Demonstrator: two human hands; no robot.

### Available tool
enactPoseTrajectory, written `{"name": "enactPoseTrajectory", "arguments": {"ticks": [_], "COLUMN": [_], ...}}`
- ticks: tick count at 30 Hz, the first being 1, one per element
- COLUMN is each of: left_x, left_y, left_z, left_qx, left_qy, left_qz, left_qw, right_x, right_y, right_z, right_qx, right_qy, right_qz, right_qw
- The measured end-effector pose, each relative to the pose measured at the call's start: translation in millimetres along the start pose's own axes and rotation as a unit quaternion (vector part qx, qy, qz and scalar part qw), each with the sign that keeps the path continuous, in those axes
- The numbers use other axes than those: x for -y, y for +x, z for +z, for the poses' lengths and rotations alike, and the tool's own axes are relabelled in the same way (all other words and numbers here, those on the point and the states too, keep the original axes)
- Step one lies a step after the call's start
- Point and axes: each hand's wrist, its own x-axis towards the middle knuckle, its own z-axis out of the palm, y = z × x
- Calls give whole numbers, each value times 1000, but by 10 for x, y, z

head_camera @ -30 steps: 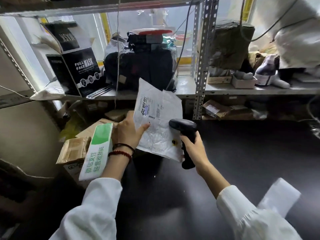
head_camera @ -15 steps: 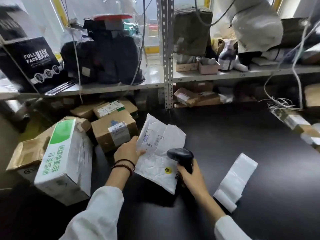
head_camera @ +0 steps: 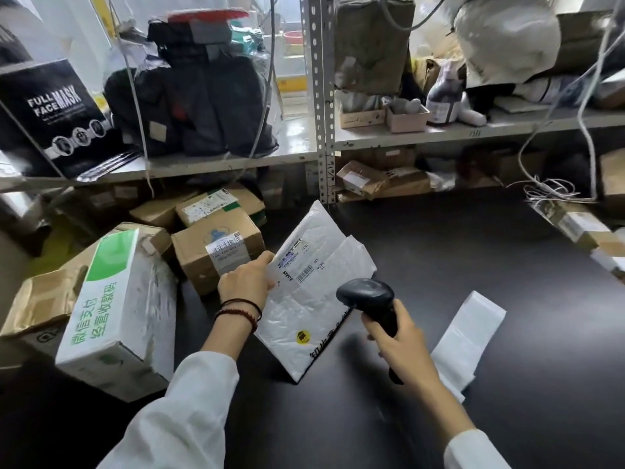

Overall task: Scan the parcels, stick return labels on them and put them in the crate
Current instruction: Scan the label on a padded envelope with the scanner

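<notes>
Parcel storeroom: metal racking [head_camera: 319, 96] crammed with bags, cardboard boxes [head_camera: 216, 248] heaped beside a black worktable [head_camera: 473, 265].

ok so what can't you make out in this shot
Head view only.
Too small: the print on the parcel label.
Hidden: some fingers of the left hand, behind the parcel.
Hidden: the scanner trigger, under the right hand.
Hidden: the near end of the label strip, behind the right wrist.
Out of frame: the crate.
</notes>
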Motion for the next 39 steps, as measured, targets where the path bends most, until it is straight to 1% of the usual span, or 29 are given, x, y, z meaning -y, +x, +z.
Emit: {"name": "enactPoseTrajectory", "arguments": {"ticks": [4, 10, 15, 24, 36, 39], "left_x": [-14, -57, -48, -42, -17, 6], "left_y": [74, 108, 120, 106, 65, 23], "left_z": [-87, -115, -92, -53, -3, 24], "left_qx": [25, 12, 11, 1, -6, -3], "left_qy": [20, 16, 15, 13, 4, -23], "left_qz": [29, 29, 24, 24, 21, 16], "left_qw": [999, 999, 1000, 1000, 1000, 1000], "right_x": [174, 314, 342, 486, 526, 494], "right_y": [-39, -86, -121, -174, -197, -184], "right_z": [-123, -200, -202, -242, -252, -224], "right_qx": [5, 21, 29, 40, 34, 8], "right_qy": [-57, -125, -143, -143, -158, -161], "right_qz": [-43, -66, -82, -117, -111, -80], "right_qw": [997, 990, 986, 982, 981, 984]}}
